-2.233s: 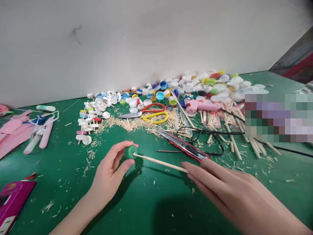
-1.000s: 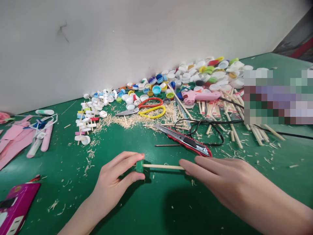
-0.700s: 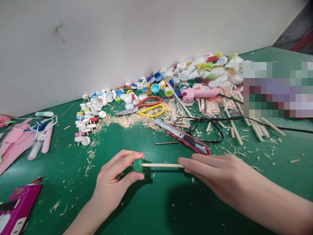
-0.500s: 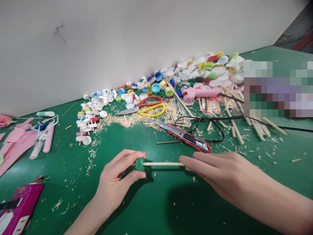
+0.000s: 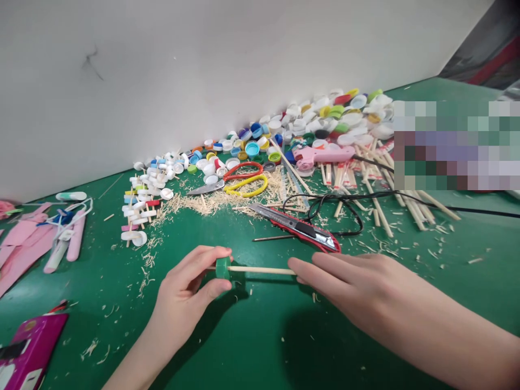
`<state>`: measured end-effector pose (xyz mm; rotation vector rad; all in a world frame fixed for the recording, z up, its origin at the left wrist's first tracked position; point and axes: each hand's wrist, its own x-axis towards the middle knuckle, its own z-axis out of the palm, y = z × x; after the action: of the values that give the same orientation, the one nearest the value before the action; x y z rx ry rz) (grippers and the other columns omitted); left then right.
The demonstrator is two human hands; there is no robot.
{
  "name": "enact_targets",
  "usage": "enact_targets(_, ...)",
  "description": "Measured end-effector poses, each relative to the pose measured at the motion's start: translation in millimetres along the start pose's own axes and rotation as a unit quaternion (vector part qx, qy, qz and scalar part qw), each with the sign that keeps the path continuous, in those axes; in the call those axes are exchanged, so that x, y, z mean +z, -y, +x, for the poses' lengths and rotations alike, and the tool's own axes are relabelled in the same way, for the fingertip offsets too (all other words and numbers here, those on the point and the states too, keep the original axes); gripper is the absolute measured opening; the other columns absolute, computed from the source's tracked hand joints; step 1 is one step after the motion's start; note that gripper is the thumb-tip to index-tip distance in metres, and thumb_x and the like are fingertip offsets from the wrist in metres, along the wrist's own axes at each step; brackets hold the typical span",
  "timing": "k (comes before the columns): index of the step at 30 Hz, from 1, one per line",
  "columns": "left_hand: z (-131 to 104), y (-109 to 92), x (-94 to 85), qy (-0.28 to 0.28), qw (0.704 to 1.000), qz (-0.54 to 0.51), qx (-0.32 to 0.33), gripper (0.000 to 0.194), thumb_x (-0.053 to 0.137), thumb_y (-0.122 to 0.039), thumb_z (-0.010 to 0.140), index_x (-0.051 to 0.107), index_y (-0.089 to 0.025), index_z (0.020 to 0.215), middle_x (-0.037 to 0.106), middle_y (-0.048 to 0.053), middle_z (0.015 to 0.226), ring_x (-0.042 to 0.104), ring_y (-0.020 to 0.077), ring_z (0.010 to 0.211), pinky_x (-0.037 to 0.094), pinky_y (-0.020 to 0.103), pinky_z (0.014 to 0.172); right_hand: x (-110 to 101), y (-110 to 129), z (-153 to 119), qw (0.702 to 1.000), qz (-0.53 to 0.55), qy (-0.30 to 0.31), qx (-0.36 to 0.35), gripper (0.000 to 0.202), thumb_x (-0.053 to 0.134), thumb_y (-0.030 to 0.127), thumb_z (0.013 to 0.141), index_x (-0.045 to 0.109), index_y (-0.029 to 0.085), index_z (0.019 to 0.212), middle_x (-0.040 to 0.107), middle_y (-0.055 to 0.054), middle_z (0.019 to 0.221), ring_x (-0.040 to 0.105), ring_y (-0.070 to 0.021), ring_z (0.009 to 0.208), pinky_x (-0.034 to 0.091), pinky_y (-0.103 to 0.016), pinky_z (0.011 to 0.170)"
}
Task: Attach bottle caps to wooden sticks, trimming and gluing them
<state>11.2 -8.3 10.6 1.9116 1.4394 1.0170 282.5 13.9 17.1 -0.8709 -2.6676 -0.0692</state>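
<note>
Green cap (image 5: 222, 267) in front of you, over the green table (image 5: 244, 341), is pinched between your left hand's (image 5: 173, 298) thumb and fingers, parted only by its width. The wooden stick (image 5: 262, 270) already pokes through; the visible stretch to its right carries no other cap. Your right hand (image 5: 377, 287), fingers nearly straight, seems to hold the stick's other end, though its thumb is hidden.

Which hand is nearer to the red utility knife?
Right. The right hand is just below the handle end of the utility knife; the left hand is farther off, down to its left, gripping the green cap.
</note>
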Motion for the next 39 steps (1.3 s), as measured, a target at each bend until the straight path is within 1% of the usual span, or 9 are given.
enact_targets(4, 0, 2, -3.4, 0.03, 0.999, 0.019, 0.003, 0.027, 0.065, -0.028, 0.081, 0.063, -0.032, 0.108, 0.066, 0.0, 0.109, 0.065, 0.0123, 0.093, 0.056, 0.019, 0.072, -2, -4, 2, 0.999, 0.009, -0.021, -0.026, 0.027, 0.035, 0.009, 0.09, 0.05, 0.015, 0.111, 0.055, 0.001, 0.072, 0.05, -0.0093, 0.055, 0.033, -0.026, 0.051)
enact_targets(8, -4, 8, -4.1, 0.086, 0.992, 0.095, 0.01, 0.042, 0.06, -0.03, 0.085, 0.05, -0.034, 0.125, 0.06, 0.003, 0.123, 0.061, 0.0158, 0.107, 0.058, 0.025, 0.081, -6, -10, 4, 0.998, -0.018, -0.021, -0.054, 0.028, 0.031, 0.006, 0.091, 0.051, 0.014, 0.11, 0.055, 0.001, 0.071, 0.051, -0.0095, 0.058, 0.034, -0.027, 0.053)
enact_targets(11, -5, 12, -3.9, 0.126, 0.971, 0.19, 0.071, 0.044, 0.056, -0.03, 0.087, 0.045, -0.029, 0.13, 0.06, 0.006, 0.122, 0.058, 0.018, 0.11, 0.056, 0.03, 0.087, -7, -12, 4, 0.996, -0.041, -0.024, -0.076, 0.024, 0.035, 0.01, 0.092, 0.052, 0.013, 0.109, 0.055, 0.001, 0.072, 0.05, -0.0107, 0.06, 0.034, -0.029, 0.056)
enact_targets(13, -5, 12, -3.2, 0.133, 0.953, 0.24, 0.125, 0.045, 0.055, -0.028, 0.088, 0.043, -0.024, 0.131, 0.059, 0.008, 0.121, 0.055, 0.0198, 0.114, 0.052, 0.036, 0.095, -5, -11, 3, 0.995, -0.059, -0.031, -0.076, 0.022, 0.037, 0.012, 0.093, 0.051, 0.013, 0.11, 0.053, 0.001, 0.07, 0.047, -0.0115, 0.06, 0.033, -0.03, 0.057)
enact_targets(15, -4, 11, -1.9, 0.136, 0.943, 0.263, 0.152, 0.043, 0.053, -0.028, 0.089, 0.042, -0.021, 0.13, 0.059, 0.009, 0.12, 0.052, 0.0203, 0.116, 0.049, 0.037, 0.098, -4, -9, 2, 0.994, -0.077, -0.03, -0.071, 0.021, 0.037, 0.013, 0.094, 0.051, 0.015, 0.109, 0.052, 0.001, 0.069, 0.045, -0.012, 0.059, 0.031, -0.031, 0.058)
enact_targets(21, -9, 8, 1.8, 0.16, 0.957, 0.217, 0.109, 0.033, 0.047, -0.025, 0.092, 0.043, -0.021, 0.124, 0.058, 0.009, 0.117, 0.054, 0.0183, 0.113, 0.05, 0.032, 0.095, -7, -5, -1, 0.994, -0.086, -0.006, -0.072, 0.021, 0.037, 0.013, 0.094, 0.048, 0.017, 0.111, 0.054, 0.002, 0.072, 0.048, -0.0118, 0.061, 0.031, -0.031, 0.059)
enact_targets(28, -15, 10, 2.8, 0.159, 0.96, 0.19, 0.127, 0.036, 0.048, -0.019, 0.09, 0.041, -0.021, 0.126, 0.058, 0.01, 0.116, 0.054, 0.021, 0.113, 0.05, 0.035, 0.094, -10, -4, -1, 0.994, -0.086, -0.016, -0.069, 0.021, 0.035, 0.011, 0.094, 0.049, 0.017, 0.107, 0.055, 0.001, 0.071, 0.05, -0.012, 0.062, 0.03, -0.033, 0.058)
enact_targets(31, -16, 9, 2.8, 0.151, 0.959, 0.19, 0.148, 0.037, 0.049, -0.016, 0.09, 0.04, -0.019, 0.126, 0.057, 0.011, 0.115, 0.052, 0.0204, 0.113, 0.049, 0.034, 0.094, -7, -3, -1, 0.994, -0.079, -0.029, -0.063, 0.022, 0.034, 0.01, 0.094, 0.049, 0.017, 0.108, 0.054, 0.002, 0.069, 0.047, -0.0126, 0.059, 0.028, -0.034, 0.058)
enact_targets(39, -11, 4, 2.7, 0.147, 0.948, 0.23, 0.165, 0.037, 0.049, -0.016, 0.09, 0.039, -0.017, 0.126, 0.056, 0.011, 0.115, 0.049, 0.0196, 0.114, 0.047, 0.033, 0.095, -8, -6, -1, 0.996, -0.056, -0.031, -0.056, 0.019, 0.035, 0.012, 0.095, 0.05, 0.017, 0.106, 0.052, 0.003, 0.068, 0.043, -0.0122, 0.058, 0.029, -0.032, 0.059)
